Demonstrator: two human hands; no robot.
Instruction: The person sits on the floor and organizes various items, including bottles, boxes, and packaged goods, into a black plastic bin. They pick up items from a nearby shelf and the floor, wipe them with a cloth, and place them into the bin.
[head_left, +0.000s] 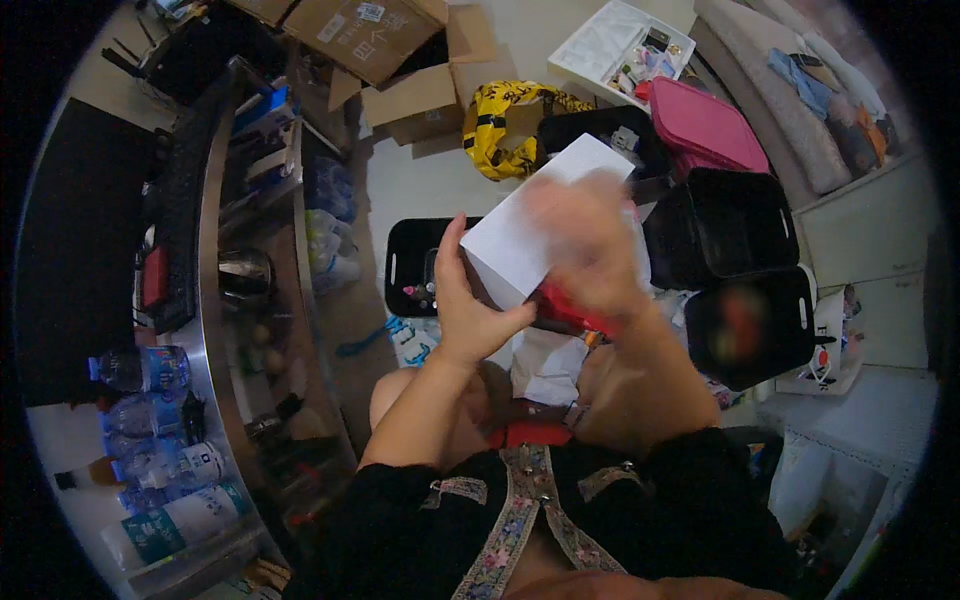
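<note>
A plain white rectangular box (506, 240) is tilted in front of me. My left hand (476, 307) grips its near lower end, with the thumb at the bottom corner and the fingers along the left side. My right hand (589, 232), blurred by motion, lies over the right part of the box; its fingertips cannot be made out, nor whether it grips. Beneath the right hand is a red thing (574, 307), partly hidden. White paper or a white bag (550, 367) lies between my legs. Behind my left hand stands a black bin (401, 262) with small items in it.
Black plastic bins (739, 225) stand at the right, near a pink lid (709, 124). Ahead are a yellow plastic bag (487, 139), open cardboard boxes (416, 101) and a white foam tray (592, 45). Shelves and a metal-edged table (214, 352) with plastic bottles (146, 367) stand at the left.
</note>
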